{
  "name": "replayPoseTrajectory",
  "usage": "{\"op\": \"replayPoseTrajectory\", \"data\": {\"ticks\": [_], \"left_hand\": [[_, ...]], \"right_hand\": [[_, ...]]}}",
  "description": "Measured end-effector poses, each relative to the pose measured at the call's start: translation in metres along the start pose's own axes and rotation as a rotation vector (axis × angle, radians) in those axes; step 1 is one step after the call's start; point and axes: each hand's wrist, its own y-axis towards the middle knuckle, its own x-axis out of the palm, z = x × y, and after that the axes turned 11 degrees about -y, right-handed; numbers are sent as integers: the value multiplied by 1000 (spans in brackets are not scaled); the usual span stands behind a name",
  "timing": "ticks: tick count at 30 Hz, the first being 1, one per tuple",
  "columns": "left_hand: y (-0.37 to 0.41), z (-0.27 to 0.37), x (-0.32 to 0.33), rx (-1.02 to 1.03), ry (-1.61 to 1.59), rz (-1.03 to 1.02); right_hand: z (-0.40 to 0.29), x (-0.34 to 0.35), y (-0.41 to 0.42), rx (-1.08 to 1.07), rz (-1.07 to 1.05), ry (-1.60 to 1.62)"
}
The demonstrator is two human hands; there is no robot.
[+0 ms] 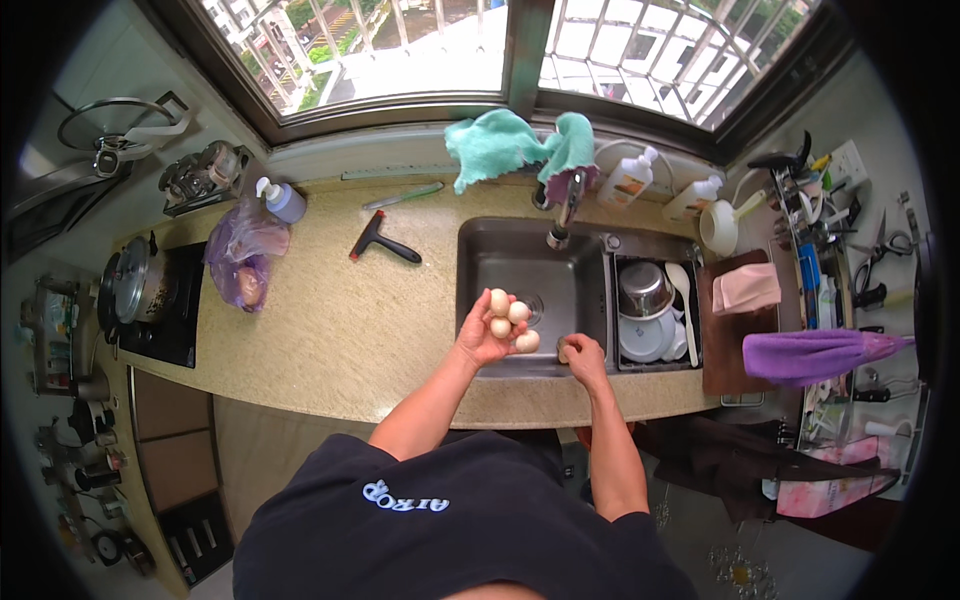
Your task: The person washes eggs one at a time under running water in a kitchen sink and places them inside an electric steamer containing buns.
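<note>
Several pale, round food items (499, 303), eggs or button mushrooms, rest in my left hand (480, 336). One of them (527, 342) sits at the fingertips, to the right of the others. The hand is palm up over the left part of a dark metal sink basin (480, 247). My right hand (585, 356) is over the basin's front right corner, pinching a small brownish piece (562, 349) that is mostly covered by the fingers. Beyond both hands, the faucet (559, 236) hangs over the basin; no running water shows.
A rack holds a metal pot (643, 288), white bowls (645, 337) and a spoon (679, 300). Right of it lies a brown cutting board (739, 330). On the counter (337, 345) are a black squeegee-like tool (386, 241), a knife (405, 196) and a purple plastic bag (238, 262). A pressure cooker (135, 281) stands left.
</note>
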Motion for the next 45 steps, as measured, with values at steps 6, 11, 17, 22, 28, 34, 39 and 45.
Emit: {"op": "replayPoseTrajectory", "data": {"ticks": [6, 11, 17, 22, 28, 34, 39, 45], "left_hand": [[11, -17, 0, 0, 1, -178], [10, -33, 3, 115, 47, -59], [9, -69, 11, 160, -14, -15], [0, -85, 12, 170, 39, -20], [-18, -53, -3, 127, 229, -269], [-3, -69, 10, 139, 71, -38], [-8, -65, 16, 96, 60, 52], [0, -46, 16, 25, 104, 42]], "right_hand": [[40, -4, 10, -215, -43, -31], [35, -35, -13, -124, -153, -141], [73, -32, -34, -95, -399, -192], [83, -32, -42, -117, -376, -158], [90, 11, -37, -282, -222, 5], [95, -12, -43, -182, -247, -14], [76, -10, -53, -96, -187, 14], [-29, -40, -51, 181, -304, 713]]}}
